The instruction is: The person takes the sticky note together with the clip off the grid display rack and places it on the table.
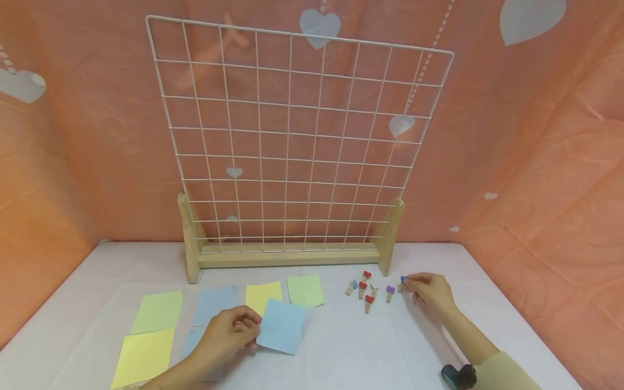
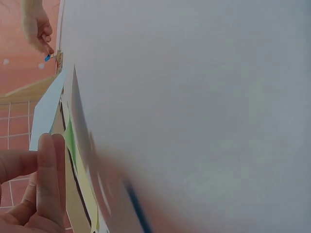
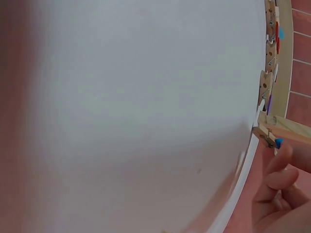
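My left hand (image 1: 233, 330) pinches a light blue paper square (image 1: 283, 327) by its left edge, raised over the table; the left wrist view shows the same blue sheet (image 2: 47, 109) between thumb and fingers. At the right, my right hand (image 1: 433, 291) pinches a small wooden clothespin (image 1: 401, 285) with a blue heart at its top. In the right wrist view this clothespin (image 3: 265, 137) tilts, its lower end close to or touching the table. Left of it lie several more mini clothespins with red, purple and blue hearts, among them one with a purple heart (image 1: 390, 291).
A white wire grid (image 1: 287, 131) stands upright in a wooden base (image 1: 287, 259) at the back. Green (image 1: 158, 311), yellow (image 1: 144, 355) and blue (image 1: 216, 303) paper squares lie on the left of the table, with yellow (image 1: 258, 293) and green (image 1: 306, 291) ones near the middle.
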A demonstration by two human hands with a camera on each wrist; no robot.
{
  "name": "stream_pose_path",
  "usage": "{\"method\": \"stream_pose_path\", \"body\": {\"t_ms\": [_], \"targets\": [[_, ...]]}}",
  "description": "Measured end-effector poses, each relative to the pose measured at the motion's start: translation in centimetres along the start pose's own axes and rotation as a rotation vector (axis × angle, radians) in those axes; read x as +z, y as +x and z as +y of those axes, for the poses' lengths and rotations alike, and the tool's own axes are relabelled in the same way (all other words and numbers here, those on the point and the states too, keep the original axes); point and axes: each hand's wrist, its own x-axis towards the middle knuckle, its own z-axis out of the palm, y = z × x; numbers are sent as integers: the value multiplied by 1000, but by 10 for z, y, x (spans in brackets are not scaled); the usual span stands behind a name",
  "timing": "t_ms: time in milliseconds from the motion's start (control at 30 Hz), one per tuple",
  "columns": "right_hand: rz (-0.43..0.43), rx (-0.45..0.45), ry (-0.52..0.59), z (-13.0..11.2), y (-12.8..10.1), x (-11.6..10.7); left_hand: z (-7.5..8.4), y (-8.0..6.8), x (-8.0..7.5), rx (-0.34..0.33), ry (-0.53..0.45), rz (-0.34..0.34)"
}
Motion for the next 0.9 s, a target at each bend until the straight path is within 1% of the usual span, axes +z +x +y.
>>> {"method": "stream_pose_path", "body": {"t_ms": [100,300,467,600,767,900], "targets": [[-12,3,-9,1,0,-1,-2,-2,0,-7,-3,-10],[-33,3,-22,1,1,-4,-5,-7,-3,-26,22,-6],[-52,25,-31,2,0,-6,-6,-11,-7,-63,-12,-25],[-61,25,-45,2,0,-6,-6,-13,-9,-80,-28,-40],[-56,14,-35,1,-1,-5,-8,-15,-9,-106,22,-33],[-42,17,-41,1,-2,-3,-9,-17,-7,-115,20,-32]]}}
